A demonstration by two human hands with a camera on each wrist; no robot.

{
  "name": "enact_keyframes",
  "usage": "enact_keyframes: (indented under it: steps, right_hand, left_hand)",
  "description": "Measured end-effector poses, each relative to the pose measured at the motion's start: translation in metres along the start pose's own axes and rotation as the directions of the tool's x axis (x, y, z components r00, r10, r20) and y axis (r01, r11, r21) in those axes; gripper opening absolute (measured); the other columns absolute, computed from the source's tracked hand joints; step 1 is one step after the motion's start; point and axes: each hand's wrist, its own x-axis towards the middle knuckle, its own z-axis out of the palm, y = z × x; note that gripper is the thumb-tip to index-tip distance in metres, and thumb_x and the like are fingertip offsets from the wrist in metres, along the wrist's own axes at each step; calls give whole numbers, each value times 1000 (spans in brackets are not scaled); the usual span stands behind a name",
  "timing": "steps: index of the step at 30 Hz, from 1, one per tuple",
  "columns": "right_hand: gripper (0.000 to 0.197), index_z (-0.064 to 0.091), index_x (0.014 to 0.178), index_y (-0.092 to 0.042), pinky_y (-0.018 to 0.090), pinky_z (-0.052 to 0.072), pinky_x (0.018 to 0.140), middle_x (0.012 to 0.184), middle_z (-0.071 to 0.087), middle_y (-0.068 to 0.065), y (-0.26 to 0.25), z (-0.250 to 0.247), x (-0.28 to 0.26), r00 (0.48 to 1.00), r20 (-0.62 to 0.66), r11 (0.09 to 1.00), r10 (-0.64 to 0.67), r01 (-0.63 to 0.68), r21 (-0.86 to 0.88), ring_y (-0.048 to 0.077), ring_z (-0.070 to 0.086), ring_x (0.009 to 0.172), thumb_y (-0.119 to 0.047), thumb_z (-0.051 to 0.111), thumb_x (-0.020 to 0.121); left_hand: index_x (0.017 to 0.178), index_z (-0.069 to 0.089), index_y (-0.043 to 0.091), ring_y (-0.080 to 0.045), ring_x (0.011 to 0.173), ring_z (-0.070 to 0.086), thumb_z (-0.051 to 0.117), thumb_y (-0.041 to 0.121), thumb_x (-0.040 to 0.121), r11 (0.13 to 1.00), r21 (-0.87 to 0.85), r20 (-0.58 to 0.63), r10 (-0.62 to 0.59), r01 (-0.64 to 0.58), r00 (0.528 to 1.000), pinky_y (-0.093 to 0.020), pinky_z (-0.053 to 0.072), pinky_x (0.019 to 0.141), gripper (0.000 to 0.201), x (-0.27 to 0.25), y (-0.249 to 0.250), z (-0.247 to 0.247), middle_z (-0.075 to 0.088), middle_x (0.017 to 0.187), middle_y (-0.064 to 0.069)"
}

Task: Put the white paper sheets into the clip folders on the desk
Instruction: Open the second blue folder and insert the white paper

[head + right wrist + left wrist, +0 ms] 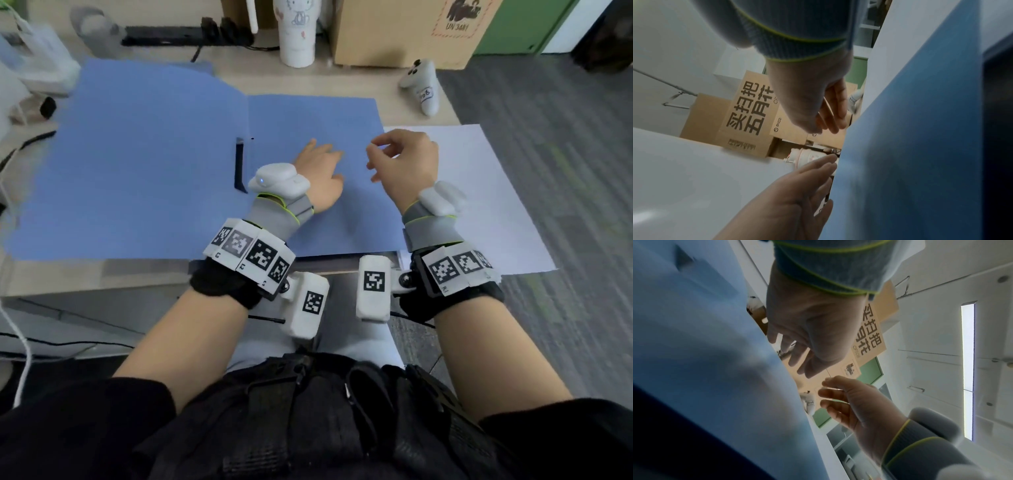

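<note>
— While the folder lies open across the desk, where are the hands?

— Left hand lies flat on the folder's right leaf, fingers straight and spread, holding nothing. Right hand hovers over the leaf's right edge, fingers loosely curled, thumb and forefinger close together. Whether they pinch the edge or just hang above it, I cannot tell; the head view is soft there.

— And the paper?

— One white sheet lies just right of the folder, its left part under the right hand and its near corner hanging past the desk edge. It sits outside the folder.

— The clip?

— Dark bar beside the spine, on the left leaf, just left of the left wrist. Nothing lies under it.

— What crowds the back?

— A white tumbler stands behind the folder, a cardboard box just to its right. A black power strip runs to the tumbler's left, and a white controller lies near the desk's right corner, beyond the sheet. Blurred white things lie at the far left, touching or overlapping the folder's left edge.

— Wrist views?

— Both show the two hands close together over the blue leaf, apart from one another.
</note>
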Motion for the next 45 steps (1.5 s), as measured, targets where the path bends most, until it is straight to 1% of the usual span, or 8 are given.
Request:
enact_keyframes:
  steps: [6,9,13,18,23,30,35,45]
  right_hand:
    - [31,64,114,-22,21,37,70,110,65,-4,44,-52,4,992,-85,941,94,-116,-317,13,58,94,-25,55,84]
    - [49,50,132,-19,36,36,98,139,46,6,64,-59,6,995,-34,864,99,-103,-493,26,38,131,-32,57,86]
    - [78,21,148,-15,56,9,115,158,12,10,88,-77,9,953,-41,696,299,-247,-674,29,3,147,-50,55,86]
    - [98,4,150,-5,60,9,115,159,8,8,107,-94,12,904,-36,698,426,-354,-623,28,3,147,-57,56,84]
    - [86,25,142,-6,50,30,107,146,35,11,112,-94,11,933,-88,763,350,-338,-551,31,32,134,-52,64,80]
    - [84,32,138,-9,43,40,98,136,38,10,110,-100,16,943,-158,826,292,-332,-455,30,34,127,-33,78,71]
    - [69,32,140,-6,40,42,92,134,39,13,107,-102,16,964,-184,851,192,-256,-458,32,37,121,-4,56,76]
    - [42,53,123,-7,36,40,78,123,50,12,91,-105,11,984,-150,886,95,-152,-437,35,53,105,-6,50,82]
  left_hand:
    - [143,35,16,-24,146,15,41,19,97,988,17,25,151,-152,988,-43,13,118,47,16,47,30,29,154,-2]
    - [146,29,25,-25,148,4,40,29,97,985,96,59,140,-146,988,-57,3,115,50,23,55,41,19,158,3]
    - [149,14,30,-30,147,-12,35,45,96,951,234,139,171,-200,975,-64,-4,111,59,35,76,58,2,160,3]
    - [149,11,27,-28,147,-11,34,49,95,926,322,193,139,-196,971,-64,0,111,63,45,90,73,1,160,3]
    - [148,16,27,-22,148,3,37,49,93,924,326,191,140,-198,971,-63,2,111,63,52,93,75,6,160,2]
    - [148,18,29,-23,148,4,41,48,92,941,273,171,156,-199,973,-61,-1,112,64,55,92,77,7,160,4]
    - [147,20,31,-23,147,5,43,49,90,956,225,155,158,-191,975,-61,0,112,65,56,91,78,8,159,6]
    - [144,27,34,-23,147,8,50,48,86,973,146,132,162,-181,978,-57,4,113,63,57,90,77,12,158,10]
